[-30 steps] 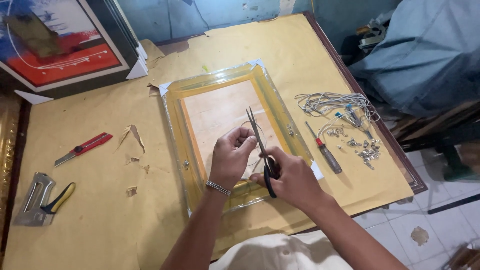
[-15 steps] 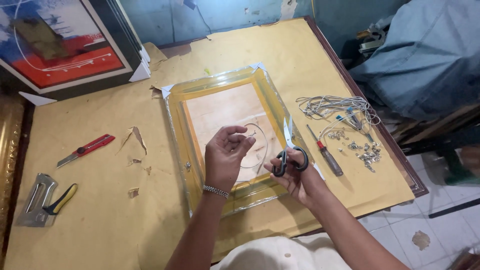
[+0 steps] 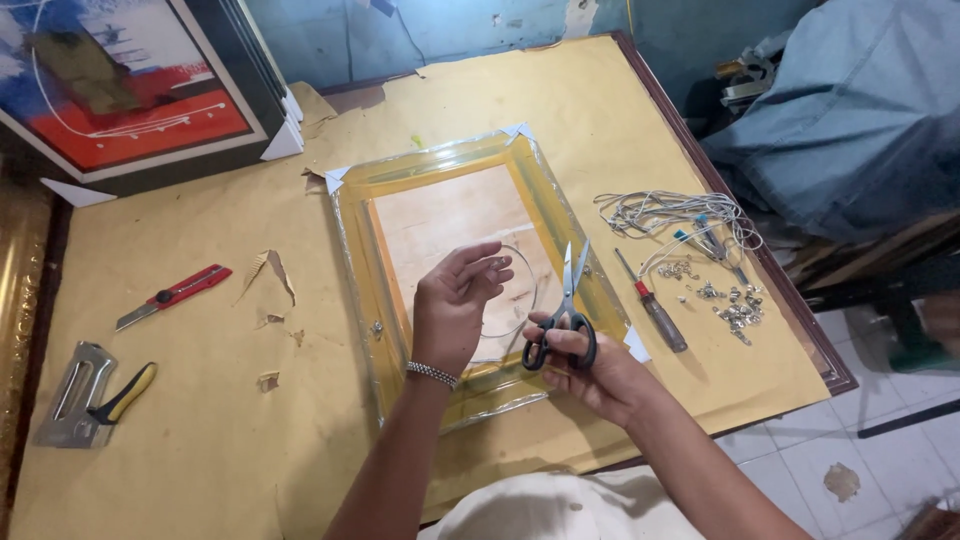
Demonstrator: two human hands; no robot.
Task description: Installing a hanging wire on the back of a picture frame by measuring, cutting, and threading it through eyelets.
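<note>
Scissors (image 3: 563, 318) sitting in the right hand (image 3: 590, 370), fingers through the black handles, blades parted and pointing to 12 o'clock. Left hand (image 3: 455, 310) at 9 o'clock of them, fingertips pinching a thin wire loop (image 3: 520, 290). Both hovering over the plastic-wrapped yellow frame (image 3: 455, 265) lying on the paper-covered table (image 3: 200, 420). Screwdriver (image 3: 652, 310) lying at 3 o'clock, wire bundle (image 3: 670, 212) beyond it; red utility knife (image 3: 170, 296) and staple gun (image 3: 85, 395) off at 9 o'clock.
</note>
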